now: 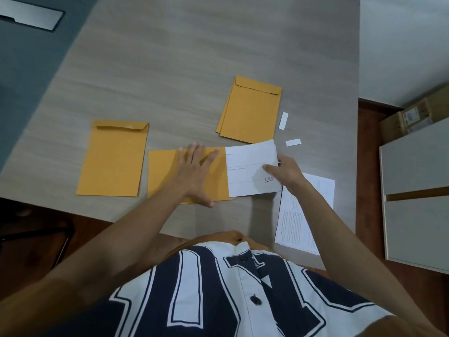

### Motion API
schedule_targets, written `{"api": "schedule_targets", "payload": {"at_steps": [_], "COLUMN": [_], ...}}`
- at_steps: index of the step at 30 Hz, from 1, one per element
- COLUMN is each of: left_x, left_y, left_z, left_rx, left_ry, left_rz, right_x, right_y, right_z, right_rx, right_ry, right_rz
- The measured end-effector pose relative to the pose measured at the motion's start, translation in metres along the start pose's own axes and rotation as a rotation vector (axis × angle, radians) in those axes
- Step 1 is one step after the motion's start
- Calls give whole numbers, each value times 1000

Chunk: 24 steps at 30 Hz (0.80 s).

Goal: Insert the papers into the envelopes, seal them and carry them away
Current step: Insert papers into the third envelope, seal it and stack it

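Observation:
A brown envelope (165, 171) lies sideways on the table in front of me, its mouth to the right. My left hand (196, 173) presses flat on it with straight, spread fingers. A folded white paper (247, 166) sticks out of the envelope's mouth. My right hand (284, 172) pinches the paper's right edge. Another brown envelope (114, 159) with its flap folded down lies to the left. A small stack of brown envelopes (251, 110) lies further back. More printed papers (298, 215) rest at the table's near right edge, partly under my right arm.
Two small white strips (283, 120) (293, 142) lie on the wooden table (170, 69) right of the envelope stack. A grey cabinet (418, 190) and a cardboard box (413, 117) stand to the right of the table. A dark chair (36, 229) is at lower left.

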<state>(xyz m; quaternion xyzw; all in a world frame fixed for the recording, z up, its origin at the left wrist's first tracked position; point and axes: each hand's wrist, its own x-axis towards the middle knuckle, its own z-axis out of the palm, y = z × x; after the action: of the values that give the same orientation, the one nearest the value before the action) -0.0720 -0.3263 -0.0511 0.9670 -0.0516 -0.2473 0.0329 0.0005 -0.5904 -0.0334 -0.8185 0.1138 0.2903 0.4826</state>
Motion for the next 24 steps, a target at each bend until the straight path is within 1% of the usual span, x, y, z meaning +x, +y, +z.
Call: {"api": "schedule_targets", "payload": {"at_steps": [17, 24], "left_x": [1, 1], "left_y": [-2, -12], "left_z": [-7, -1], "left_rx": [-15, -90], "left_ry": [76, 103], "left_rz": [115, 95], "right_x": [-5, -5], "right_y": [-17, -21], "right_z": [36, 44], "right_rx": [-31, -25], "right_ry": [-21, -6], "right_rz": [34, 31]}}
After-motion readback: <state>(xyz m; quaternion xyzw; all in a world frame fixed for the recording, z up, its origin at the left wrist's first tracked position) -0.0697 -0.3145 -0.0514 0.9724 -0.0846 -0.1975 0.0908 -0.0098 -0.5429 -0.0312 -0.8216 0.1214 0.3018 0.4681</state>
